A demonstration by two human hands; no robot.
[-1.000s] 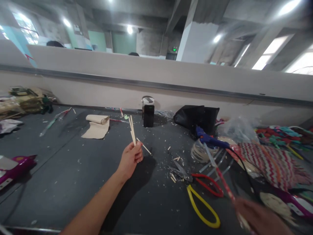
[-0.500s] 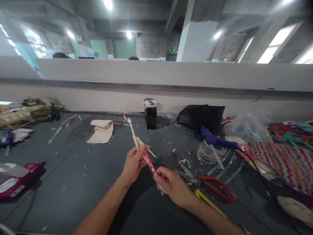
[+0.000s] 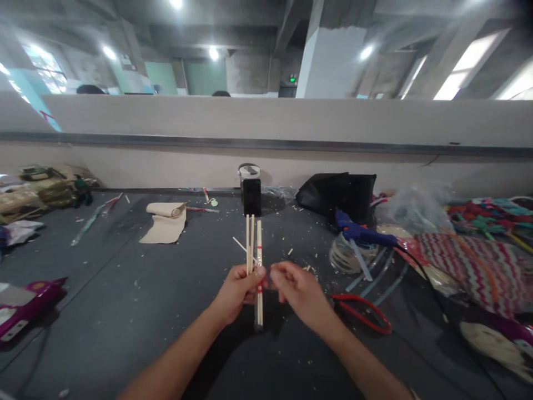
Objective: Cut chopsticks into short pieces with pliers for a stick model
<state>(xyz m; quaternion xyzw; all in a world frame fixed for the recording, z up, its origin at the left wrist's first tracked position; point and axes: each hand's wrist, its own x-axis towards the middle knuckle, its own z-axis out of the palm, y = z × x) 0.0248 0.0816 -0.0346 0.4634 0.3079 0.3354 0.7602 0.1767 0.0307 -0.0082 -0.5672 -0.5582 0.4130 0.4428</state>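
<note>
Upright in my left hand (image 3: 238, 291) are bare wooden chopsticks (image 3: 250, 241) and, beside them, chopsticks in a clear wrapper with red print (image 3: 260, 308). Thumb and fingers close around them near the middle. My right hand (image 3: 297, 291) is just to the right of the wrapper, fingers curled and pressed together; anything between its fingertips is too small to make out. Beyond my hands a thin wooden stick (image 3: 241, 246) lies on the dark table (image 3: 158, 333). Red-handled pliers (image 3: 364, 316) rest right of my right hand, partly hidden by it.
A black phone (image 3: 252, 197) leans on a white-lidded container at the back. Brown paper roll (image 3: 166, 222) lies left of it. A blue glue gun (image 3: 366, 233) with a cord sits on the right, near a black pouch (image 3: 337, 194) and striped cloth (image 3: 466, 266). Wood scraps are scattered about.
The sticks have swung from a slant to upright, and the bare ones now stand apart from the wrapped ones. My right hand has left the wrapper's lower end and moved up beside it.
</note>
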